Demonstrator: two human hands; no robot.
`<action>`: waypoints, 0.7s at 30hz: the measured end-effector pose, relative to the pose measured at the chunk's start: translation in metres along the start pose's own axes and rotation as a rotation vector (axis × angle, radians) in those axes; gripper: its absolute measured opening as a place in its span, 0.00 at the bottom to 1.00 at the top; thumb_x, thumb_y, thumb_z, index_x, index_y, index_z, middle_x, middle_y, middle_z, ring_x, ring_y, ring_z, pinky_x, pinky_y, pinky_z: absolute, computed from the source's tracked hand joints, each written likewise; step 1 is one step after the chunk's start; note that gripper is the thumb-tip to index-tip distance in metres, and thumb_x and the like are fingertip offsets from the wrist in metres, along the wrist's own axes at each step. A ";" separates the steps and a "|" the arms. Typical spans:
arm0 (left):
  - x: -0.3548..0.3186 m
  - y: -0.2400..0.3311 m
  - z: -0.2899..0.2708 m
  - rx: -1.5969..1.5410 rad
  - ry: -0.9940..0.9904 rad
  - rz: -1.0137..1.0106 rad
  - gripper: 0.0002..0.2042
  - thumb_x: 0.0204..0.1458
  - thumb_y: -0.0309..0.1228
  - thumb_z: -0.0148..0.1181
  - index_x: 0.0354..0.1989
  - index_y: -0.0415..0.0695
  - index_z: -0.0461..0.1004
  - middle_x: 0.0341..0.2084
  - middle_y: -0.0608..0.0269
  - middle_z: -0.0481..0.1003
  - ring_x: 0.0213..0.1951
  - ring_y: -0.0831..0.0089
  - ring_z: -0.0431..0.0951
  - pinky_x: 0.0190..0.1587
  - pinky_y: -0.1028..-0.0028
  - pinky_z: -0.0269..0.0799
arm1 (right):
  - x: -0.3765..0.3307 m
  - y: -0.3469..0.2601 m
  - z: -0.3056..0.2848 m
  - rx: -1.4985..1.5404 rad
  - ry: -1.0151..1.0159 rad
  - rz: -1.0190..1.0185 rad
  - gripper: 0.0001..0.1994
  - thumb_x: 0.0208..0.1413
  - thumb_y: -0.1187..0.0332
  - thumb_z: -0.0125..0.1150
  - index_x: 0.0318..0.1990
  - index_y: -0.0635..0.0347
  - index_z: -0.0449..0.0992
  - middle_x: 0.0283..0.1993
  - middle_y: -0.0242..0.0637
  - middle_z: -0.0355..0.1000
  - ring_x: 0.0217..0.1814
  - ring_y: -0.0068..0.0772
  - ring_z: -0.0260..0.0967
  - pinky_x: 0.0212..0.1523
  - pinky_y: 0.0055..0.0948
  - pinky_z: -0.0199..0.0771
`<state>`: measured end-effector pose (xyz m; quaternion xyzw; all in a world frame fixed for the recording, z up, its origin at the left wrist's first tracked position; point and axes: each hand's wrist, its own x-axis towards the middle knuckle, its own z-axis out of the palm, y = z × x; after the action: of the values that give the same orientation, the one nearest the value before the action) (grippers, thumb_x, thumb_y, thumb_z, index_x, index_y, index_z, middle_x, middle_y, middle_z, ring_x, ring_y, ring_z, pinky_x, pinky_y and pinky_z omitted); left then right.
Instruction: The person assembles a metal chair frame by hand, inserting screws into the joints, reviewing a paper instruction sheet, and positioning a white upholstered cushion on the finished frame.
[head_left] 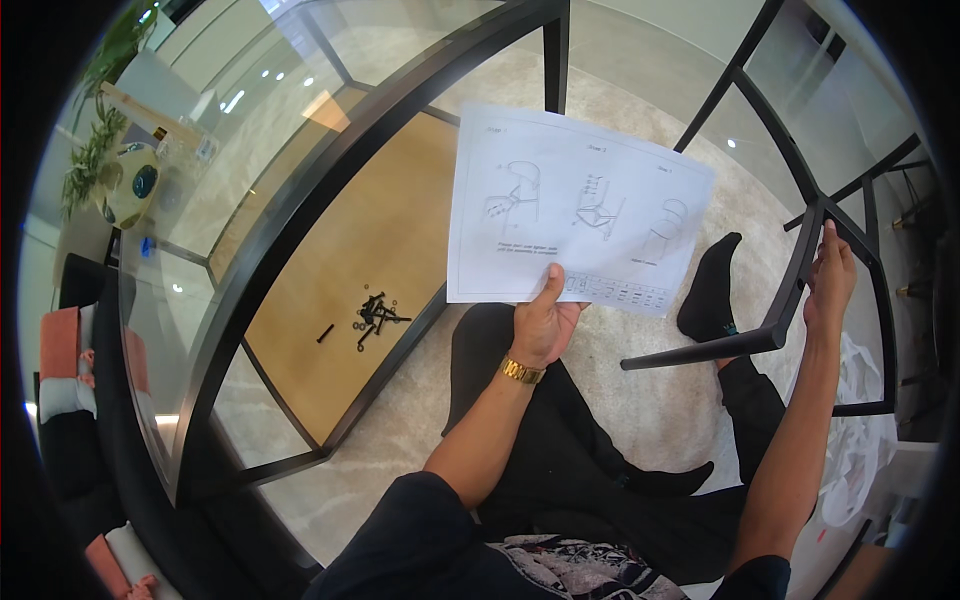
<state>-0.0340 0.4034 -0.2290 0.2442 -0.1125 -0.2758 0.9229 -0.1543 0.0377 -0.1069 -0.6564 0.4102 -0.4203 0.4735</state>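
My left hand [545, 322] pinches the lower edge of a white instruction sheet [570, 200] with line drawings of a chair, held up in front of me. A gold watch sits on that wrist. My right hand [830, 275] grips a black metal chair frame [790, 300] at the right, its bar slanting down toward my legs. A small pile of black screws and washers [375, 315] lies on a tan wooden panel [350, 260] to the left. One separate black bolt [325, 333] lies beside the pile.
I sit on a pale stone floor [620, 400] with legs in black trousers and black socks. A black-framed glass table [250, 250] arches over the left. White plastic wrapping [860, 430] lies at the right. A plant [95, 140] stands far left.
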 end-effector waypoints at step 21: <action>0.000 -0.001 -0.006 -0.016 0.021 0.017 0.26 0.70 0.37 0.47 0.72 0.39 0.53 0.69 0.52 0.62 0.70 0.56 0.62 0.69 0.49 0.61 | -0.007 -0.012 0.007 0.224 -0.112 0.180 0.17 0.67 0.50 0.58 0.37 0.55 0.77 0.26 0.24 0.70 0.16 0.11 0.49 0.17 0.18 0.44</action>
<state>-0.0325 0.4047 -0.2350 0.2386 -0.1025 -0.2662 0.9283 -0.1487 0.0487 -0.0979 -0.5824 0.3908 -0.3819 0.6018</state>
